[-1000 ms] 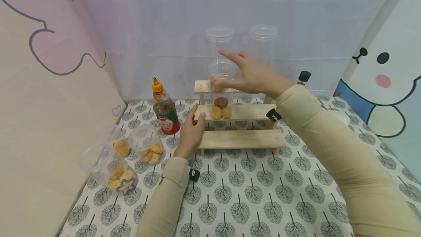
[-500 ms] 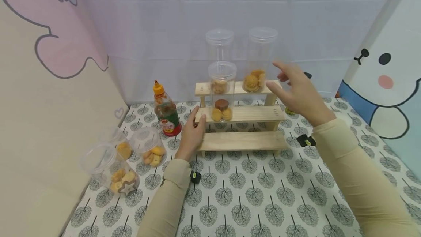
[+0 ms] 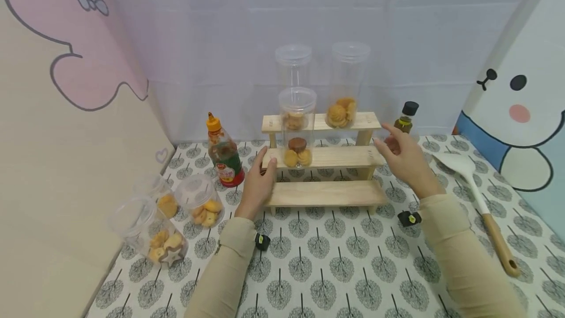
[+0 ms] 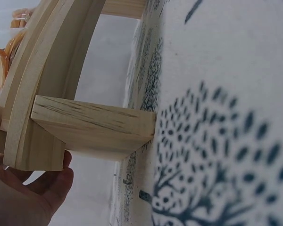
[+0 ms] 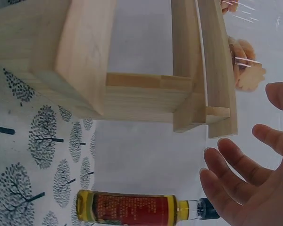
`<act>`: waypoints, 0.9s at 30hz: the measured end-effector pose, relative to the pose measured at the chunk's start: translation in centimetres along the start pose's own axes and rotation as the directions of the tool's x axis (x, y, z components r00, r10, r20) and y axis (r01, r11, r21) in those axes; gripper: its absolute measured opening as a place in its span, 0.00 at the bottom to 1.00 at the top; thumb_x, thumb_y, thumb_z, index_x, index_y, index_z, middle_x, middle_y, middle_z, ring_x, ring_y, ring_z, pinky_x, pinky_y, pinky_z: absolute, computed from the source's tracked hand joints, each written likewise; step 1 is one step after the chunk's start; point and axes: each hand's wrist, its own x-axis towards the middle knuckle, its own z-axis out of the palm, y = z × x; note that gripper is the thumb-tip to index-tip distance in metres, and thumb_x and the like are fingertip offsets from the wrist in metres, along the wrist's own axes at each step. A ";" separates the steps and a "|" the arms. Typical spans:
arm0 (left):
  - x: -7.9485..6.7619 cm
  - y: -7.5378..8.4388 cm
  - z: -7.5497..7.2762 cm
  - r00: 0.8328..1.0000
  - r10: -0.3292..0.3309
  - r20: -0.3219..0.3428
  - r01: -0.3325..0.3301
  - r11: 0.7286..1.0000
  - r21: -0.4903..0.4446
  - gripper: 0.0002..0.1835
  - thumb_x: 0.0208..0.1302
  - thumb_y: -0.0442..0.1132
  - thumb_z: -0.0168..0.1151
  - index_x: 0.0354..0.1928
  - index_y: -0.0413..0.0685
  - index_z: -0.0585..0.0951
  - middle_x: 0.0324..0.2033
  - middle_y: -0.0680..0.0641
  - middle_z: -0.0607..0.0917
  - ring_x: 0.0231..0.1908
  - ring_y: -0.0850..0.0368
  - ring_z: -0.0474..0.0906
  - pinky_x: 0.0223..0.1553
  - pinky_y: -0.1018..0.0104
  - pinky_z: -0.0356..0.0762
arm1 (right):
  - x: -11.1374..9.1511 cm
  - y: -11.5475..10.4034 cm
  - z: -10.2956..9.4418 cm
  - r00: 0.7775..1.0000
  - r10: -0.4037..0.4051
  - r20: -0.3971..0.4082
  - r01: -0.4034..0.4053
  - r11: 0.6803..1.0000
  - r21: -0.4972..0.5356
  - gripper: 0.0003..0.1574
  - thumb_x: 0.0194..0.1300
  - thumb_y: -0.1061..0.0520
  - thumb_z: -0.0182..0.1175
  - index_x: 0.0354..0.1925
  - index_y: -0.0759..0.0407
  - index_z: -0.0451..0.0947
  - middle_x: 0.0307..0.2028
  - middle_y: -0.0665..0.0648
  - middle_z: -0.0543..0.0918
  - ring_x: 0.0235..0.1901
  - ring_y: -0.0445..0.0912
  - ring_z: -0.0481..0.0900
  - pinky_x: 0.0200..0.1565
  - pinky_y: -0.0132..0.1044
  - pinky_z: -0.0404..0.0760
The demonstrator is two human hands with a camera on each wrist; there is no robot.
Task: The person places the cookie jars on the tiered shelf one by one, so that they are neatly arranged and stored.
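Observation:
My left hand (image 3: 259,181) grips the left end of a three-step wooden shelf rack (image 3: 326,193); in the left wrist view its fingers curl beneath the board's end. Off the rack's right end, my right hand (image 3: 406,158) has its fingers spread and slightly bent, with nothing in them. A clear lidded jar of cookies (image 3: 297,126) stands on the middle step. On the top step are two more, one jar (image 3: 293,70) partly hidden behind it and another jar (image 3: 346,87) to the right. The right wrist view has the right fingertips (image 5: 225,143) just off the top board's end.
Left of the rack stand a red sauce bottle (image 3: 225,158) with a yellow cap and several cookie jars (image 3: 200,200), some tilted in view. An oil bottle (image 3: 403,119) is behind my right hand. A white spatula (image 3: 478,195) with wooden handle lies at right.
My right hand has moved from beside the jars rightward and down to the rack's right side, with nothing held. My left hand stays at the rack's left end.

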 end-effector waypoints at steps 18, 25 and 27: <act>0.0 -0.2 0.3 1.000 0.007 -0.009 -0.007 1.000 0.025 0.32 0.67 0.74 0.44 0.72 0.90 0.56 0.62 0.47 0.78 0.57 0.50 0.77 0.58 0.46 0.75 | -1.1 3.4 4.1 0.995 0.062 -0.075 -0.058 0.997 0.059 0.34 0.78 0.40 0.46 0.72 0.55 0.66 0.55 0.70 0.78 0.49 0.64 0.79 0.49 0.61 0.78; -0.1 0.0 0.0 1.000 0.025 -0.014 -0.024 0.999 0.026 0.30 0.68 0.72 0.45 0.72 0.90 0.57 0.61 0.46 0.79 0.56 0.49 0.78 0.58 0.43 0.74 | -0.9 3.8 4.1 0.995 0.096 -0.011 -0.095 0.992 0.085 0.36 0.77 0.35 0.42 0.73 0.51 0.67 0.63 0.68 0.74 0.54 0.63 0.76 0.51 0.62 0.76; -0.1 0.1 0.0 1.000 0.023 -0.008 -0.023 0.999 0.025 0.30 0.68 0.72 0.45 0.72 0.90 0.56 0.61 0.46 0.79 0.56 0.49 0.78 0.58 0.43 0.74 | -0.9 3.8 4.1 0.994 0.109 -0.009 -0.108 0.991 0.084 0.37 0.77 0.33 0.42 0.73 0.49 0.67 0.64 0.67 0.74 0.55 0.62 0.76 0.51 0.62 0.76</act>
